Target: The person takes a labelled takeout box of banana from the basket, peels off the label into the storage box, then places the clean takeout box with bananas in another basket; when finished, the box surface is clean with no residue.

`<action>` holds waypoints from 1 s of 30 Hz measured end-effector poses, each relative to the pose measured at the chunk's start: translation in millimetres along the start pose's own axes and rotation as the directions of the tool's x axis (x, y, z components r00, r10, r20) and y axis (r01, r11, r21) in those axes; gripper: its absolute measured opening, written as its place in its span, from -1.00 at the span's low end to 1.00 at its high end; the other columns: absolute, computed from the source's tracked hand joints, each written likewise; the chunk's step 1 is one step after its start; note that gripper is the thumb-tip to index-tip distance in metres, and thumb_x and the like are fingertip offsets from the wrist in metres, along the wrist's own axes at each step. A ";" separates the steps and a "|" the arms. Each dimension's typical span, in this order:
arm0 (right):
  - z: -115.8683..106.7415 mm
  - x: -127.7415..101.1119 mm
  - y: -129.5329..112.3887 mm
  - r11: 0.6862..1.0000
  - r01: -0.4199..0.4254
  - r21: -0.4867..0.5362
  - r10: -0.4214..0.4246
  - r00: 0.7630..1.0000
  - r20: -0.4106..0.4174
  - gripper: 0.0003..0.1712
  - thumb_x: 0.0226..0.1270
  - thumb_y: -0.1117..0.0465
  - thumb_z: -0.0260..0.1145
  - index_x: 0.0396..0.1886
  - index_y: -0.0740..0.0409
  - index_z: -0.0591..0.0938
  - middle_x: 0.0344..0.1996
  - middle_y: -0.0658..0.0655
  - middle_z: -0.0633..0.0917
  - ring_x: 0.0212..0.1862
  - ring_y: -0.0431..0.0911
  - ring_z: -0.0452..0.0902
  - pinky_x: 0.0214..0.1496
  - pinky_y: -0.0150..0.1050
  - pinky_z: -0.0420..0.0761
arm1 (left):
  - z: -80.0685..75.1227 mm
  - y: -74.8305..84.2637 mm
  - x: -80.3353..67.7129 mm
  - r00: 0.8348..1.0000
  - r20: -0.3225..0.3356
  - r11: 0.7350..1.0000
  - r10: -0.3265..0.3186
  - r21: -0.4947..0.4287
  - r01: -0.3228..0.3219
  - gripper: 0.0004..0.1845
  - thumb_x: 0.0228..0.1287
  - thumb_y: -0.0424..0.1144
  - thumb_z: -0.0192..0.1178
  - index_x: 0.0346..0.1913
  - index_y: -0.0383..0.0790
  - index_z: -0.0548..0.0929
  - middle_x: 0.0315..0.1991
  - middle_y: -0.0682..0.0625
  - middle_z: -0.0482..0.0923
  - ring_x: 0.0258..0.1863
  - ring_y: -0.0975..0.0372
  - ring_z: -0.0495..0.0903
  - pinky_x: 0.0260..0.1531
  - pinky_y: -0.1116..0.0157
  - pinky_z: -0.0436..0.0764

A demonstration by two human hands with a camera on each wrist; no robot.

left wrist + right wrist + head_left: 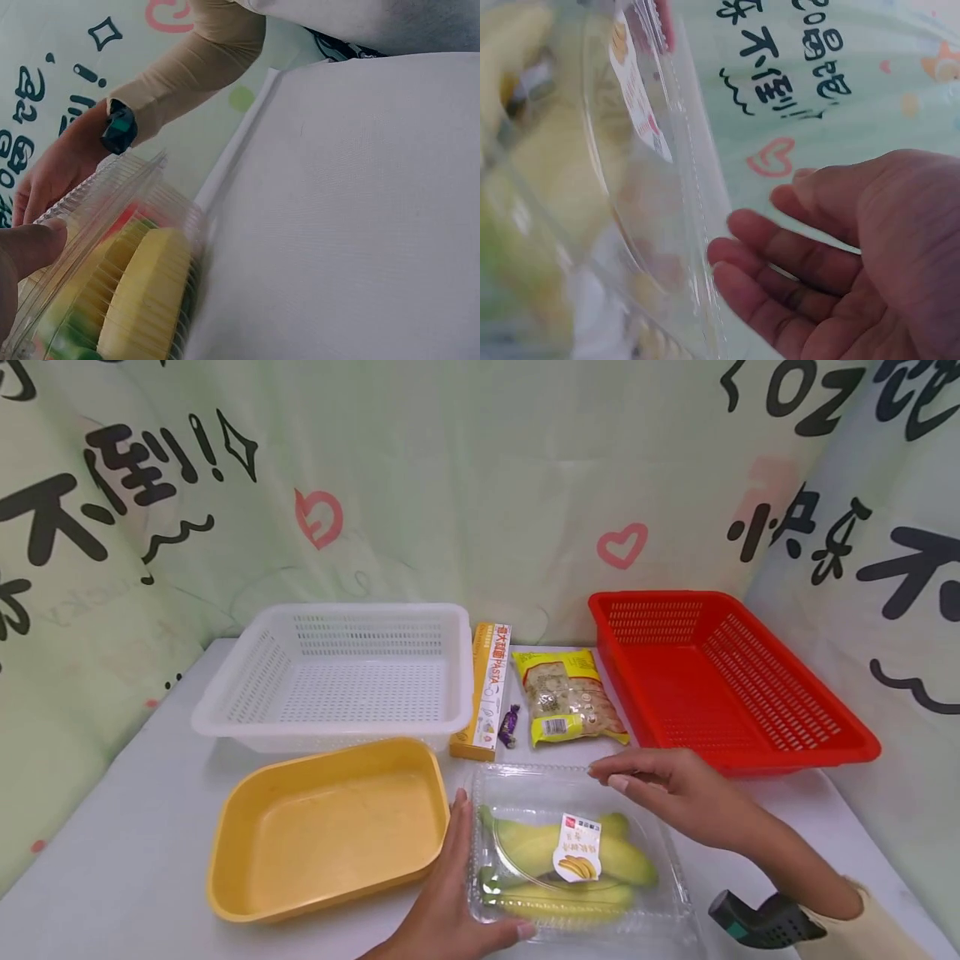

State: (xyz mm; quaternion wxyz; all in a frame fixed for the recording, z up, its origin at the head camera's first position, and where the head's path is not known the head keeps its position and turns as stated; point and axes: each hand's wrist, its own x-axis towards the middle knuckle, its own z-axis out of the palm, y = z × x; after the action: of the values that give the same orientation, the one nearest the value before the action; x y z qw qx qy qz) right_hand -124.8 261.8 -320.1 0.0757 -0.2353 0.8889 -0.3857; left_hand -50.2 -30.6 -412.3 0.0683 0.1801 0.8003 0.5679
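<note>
A clear plastic clamshell box [570, 789] of bananas [525, 847] sits at the front of the table, its lid down over the fruit and a white label [577, 847] on top. My left hand [450, 893] grips the box at its left side, the fingers along that side and the thumb over the near edge. In the left wrist view that thumb [41, 244] lies against the lid's rim. Over the far right corner hovers my right hand [667, 789]. Its fingers [780, 247] are loosely bent, tips close beside the rim, with nothing between them.
A yellow tub [322, 827] stands left of the box. Behind are a white basket [330, 739], a pasta box [491, 685], a small purple-wrapped candy [509, 727] and a yellow-and-clear food bag [570, 693]. A red basket [810, 727] stands at the back right, before a printed curtain [465, 485].
</note>
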 end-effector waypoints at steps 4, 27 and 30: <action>5.4 -3.6 -7.4 0.998 -0.068 -0.010 0.068 0.997 0.032 -0.68 0.38 0.13 0.30 0.07 0.11 0.70 -0.08 0.00 0.73 -0.07 -0.18 0.66 -0.10 -0.24 0.66 | -0.5 0.6 -0.5 1.000 -0.002 1.000 -0.011 0.001 0.011 0.42 -0.16 0.14 0.55 0.57 -0.08 -0.30 0.54 0.10 -0.50 0.48 0.10 -0.35 0.35 -0.10 -0.11; 31.8 -6.6 -15.9 0.945 -0.307 0.108 0.304 0.951 0.050 -0.65 0.16 0.27 0.47 -0.03 0.21 0.72 -0.19 0.07 0.74 -0.18 -0.08 0.66 -0.14 -0.25 0.67 | -1.7 -5.6 1.3 0.998 0.019 0.997 0.056 -0.055 -0.055 0.41 -0.10 0.01 0.57 0.56 -0.09 -0.36 0.55 -0.03 -0.47 0.49 0.10 -0.37 0.36 -0.10 -0.16; 32.3 -5.7 -16.0 0.948 -0.311 0.073 0.308 0.950 0.056 -0.66 0.15 0.25 0.48 -0.05 0.20 0.72 -0.21 0.05 0.74 -0.22 -0.10 0.65 -0.16 -0.25 0.68 | -2.0 -6.9 1.9 0.998 0.029 0.997 0.057 -0.062 -0.055 0.41 -0.10 -0.01 0.57 0.55 -0.08 -0.37 0.55 -0.06 -0.47 0.49 0.10 -0.38 0.37 -0.09 -0.17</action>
State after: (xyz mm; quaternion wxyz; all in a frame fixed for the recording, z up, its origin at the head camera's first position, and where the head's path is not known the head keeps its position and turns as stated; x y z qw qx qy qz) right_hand -103.8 234.1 -331.1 0.1642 -0.0981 0.8966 -0.3993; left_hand -54.0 -33.7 -417.9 0.0701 0.2091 0.7759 0.5911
